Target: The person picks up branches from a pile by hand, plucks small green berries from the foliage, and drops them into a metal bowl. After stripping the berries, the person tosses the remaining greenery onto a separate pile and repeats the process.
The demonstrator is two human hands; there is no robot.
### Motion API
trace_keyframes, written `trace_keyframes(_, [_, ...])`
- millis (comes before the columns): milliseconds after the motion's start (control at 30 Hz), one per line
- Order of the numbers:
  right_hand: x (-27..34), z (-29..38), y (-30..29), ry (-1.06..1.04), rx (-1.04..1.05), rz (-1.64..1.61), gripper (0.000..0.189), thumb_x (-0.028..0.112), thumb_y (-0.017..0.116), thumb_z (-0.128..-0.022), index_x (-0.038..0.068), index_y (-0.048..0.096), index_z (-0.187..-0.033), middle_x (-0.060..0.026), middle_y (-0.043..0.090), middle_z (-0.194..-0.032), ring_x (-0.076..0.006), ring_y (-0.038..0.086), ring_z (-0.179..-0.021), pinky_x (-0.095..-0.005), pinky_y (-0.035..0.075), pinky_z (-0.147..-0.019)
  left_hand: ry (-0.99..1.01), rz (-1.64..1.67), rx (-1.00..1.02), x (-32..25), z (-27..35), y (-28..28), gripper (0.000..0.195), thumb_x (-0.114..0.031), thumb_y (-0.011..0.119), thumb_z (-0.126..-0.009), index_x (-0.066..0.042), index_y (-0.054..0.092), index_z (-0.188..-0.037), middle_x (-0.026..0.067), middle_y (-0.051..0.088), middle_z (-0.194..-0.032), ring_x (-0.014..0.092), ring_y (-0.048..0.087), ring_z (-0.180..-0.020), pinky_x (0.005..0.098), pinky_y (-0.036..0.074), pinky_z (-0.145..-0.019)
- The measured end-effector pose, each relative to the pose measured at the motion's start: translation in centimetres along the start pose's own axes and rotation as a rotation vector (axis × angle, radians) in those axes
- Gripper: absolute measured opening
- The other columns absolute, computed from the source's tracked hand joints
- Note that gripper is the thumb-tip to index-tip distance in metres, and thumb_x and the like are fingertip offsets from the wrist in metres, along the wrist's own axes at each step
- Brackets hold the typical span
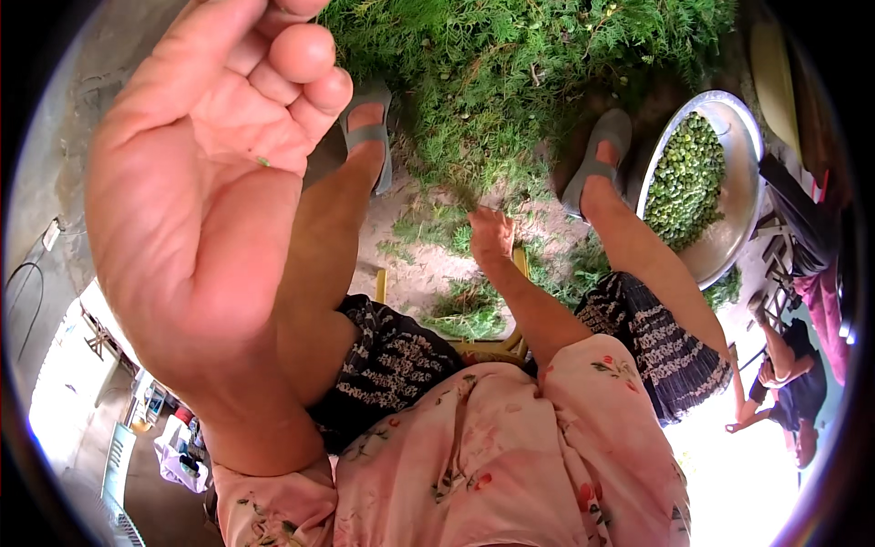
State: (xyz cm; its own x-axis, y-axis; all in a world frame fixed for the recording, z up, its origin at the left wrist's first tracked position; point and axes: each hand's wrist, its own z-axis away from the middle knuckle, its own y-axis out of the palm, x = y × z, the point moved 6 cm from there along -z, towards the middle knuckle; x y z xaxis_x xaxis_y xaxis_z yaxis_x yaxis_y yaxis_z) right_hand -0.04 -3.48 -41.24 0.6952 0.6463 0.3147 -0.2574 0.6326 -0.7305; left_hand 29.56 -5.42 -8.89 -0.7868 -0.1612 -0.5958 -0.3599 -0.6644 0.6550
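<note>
My left hand (212, 178) is raised close to the camera, palm facing it. Its fingers curl inward, some running past the top edge; a green fleck (263, 162) sticks to the palm. Lower down, between my knees, my right hand (491, 236) is closed around what looks like a blurred conifer sprig (465, 196). Its fingertips are hidden. Flat, scaly green foliage, like arborvitae, lies in a large pile (506, 82) beyond my feet. Right of my right foot, a tilted-looking metal basin (742, 198) holds many small green cones (687, 181).
My sandalled feet (369, 137) flank the scattered clippings. Yellow legs of a seat (381, 286) show beneath me. Another person (793, 383) sits at far right. At lower left are a pale chair (117, 458) and a bag (179, 455); a cable (31, 301) hangs by the wall.
</note>
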Motion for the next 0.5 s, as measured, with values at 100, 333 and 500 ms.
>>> trace_keyframes(100, [-1.4,-2.8,-1.5,0.108,0.020,-0.019,0.013,0.004,0.054,-0.085,0.008,0.066,-0.089,-0.0093,0.060,-0.100,-0.0198,0.060,-0.080,-0.0393,0.048,-0.074,-0.006,-0.012,0.019,0.1,0.2,0.1,0.027,-0.007,0.043,-0.095,0.002,0.045,-0.120,0.0033,0.053,-0.096,0.010,0.046,-0.074,0.0279,0.039,-0.074])
trace_keyframes(333, [-1.8,-9.7,-5.5,0.154,-0.301,-0.337,0.016,0.011,0.062,-0.082,0.003,0.055,-0.094,-0.0216,0.053,-0.101,-0.0385,0.059,-0.082,-0.0451,0.050,-0.070,0.011,-0.093,0.008,-0.3,0.7,0.0,0.028,-0.008,0.040,-0.096,0.001,0.042,-0.123,0.0025,0.051,-0.095,0.009,0.047,-0.073,0.0278,0.039,-0.073])
trace_keyframes(500, [-4.4,-10.1,-3.4,0.244,-0.285,-0.420,0.024,0.007,0.067,-0.075,0.004,0.057,-0.097,-0.0199,0.053,-0.101,-0.0376,0.057,-0.088,-0.0449,0.049,-0.073,0.016,-0.139,0.032,-0.6,0.9,-0.1,0.029,-0.008,0.039,-0.097,0.001,0.040,-0.124,0.0021,0.050,-0.095,0.009,0.048,-0.072,0.0278,0.039,-0.072])
